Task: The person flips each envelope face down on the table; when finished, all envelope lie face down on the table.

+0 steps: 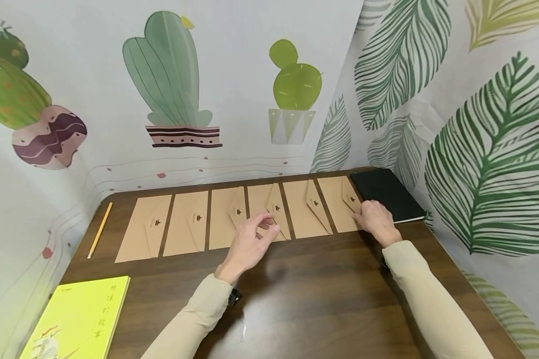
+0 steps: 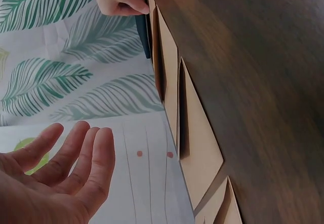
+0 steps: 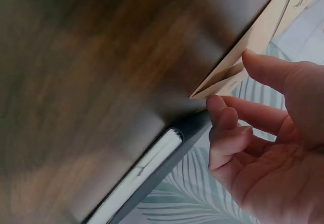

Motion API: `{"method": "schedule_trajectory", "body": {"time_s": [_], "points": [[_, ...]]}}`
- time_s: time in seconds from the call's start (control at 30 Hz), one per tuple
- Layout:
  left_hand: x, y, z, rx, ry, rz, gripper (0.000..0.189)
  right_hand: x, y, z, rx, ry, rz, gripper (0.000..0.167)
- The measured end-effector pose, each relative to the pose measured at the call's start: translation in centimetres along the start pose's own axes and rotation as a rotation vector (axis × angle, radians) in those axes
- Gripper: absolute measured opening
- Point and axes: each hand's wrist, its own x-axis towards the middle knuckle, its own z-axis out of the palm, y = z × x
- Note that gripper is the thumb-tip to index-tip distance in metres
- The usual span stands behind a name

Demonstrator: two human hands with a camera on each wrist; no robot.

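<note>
A row of several brown paper envelopes (image 1: 292,209) with dark crown prints lies along the back of the table. At the right end, my right hand (image 1: 377,219) is at the side edge of the last envelope (image 1: 339,204). Its thumb rests on that envelope (image 3: 258,41), while the curled index finger meets the edge near the corner. My left hand (image 1: 249,244) hovers over the middle of the row, fingers loosely bent and holding nothing; the left wrist view shows the same hand (image 2: 66,178) with its palm bare.
A black notebook (image 1: 386,192) lies just right of the last envelope. At the left are a yellow pencil (image 1: 101,229) and a bright yellow book (image 1: 78,314). Behind the brown table (image 1: 323,289) hangs cloth printed with cacti and leaves.
</note>
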Motion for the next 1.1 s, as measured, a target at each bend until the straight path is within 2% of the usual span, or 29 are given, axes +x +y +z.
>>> {"method": "schedule_trajectory", "body": {"time_s": [0.33,0.63,0.77,0.9,1.1], "points": [[0.4,0.5,2.1,0.024,-0.043,0.039,0.041,-0.3,0.2,0.1,-0.017,0.009,0.004,0.047],[0.6,0.8,3.2,0.038,-0.088,0.016,0.044,-0.2,0.5,0.2,-0.019,0.032,-0.029,0.051],[0.8,1.0,3.8,0.044,-0.089,0.016,0.041,-0.2,0.5,0.2,-0.022,0.071,-0.047,0.044],[1.4,1.3,5.0,0.029,-0.082,0.009,0.036,-0.2,0.5,0.1,-0.035,0.128,-0.049,0.036],[2.9,1.9,7.6,0.039,-0.068,-0.02,0.029,-0.1,0.5,0.1,-0.02,0.188,-0.041,0.037]]}}
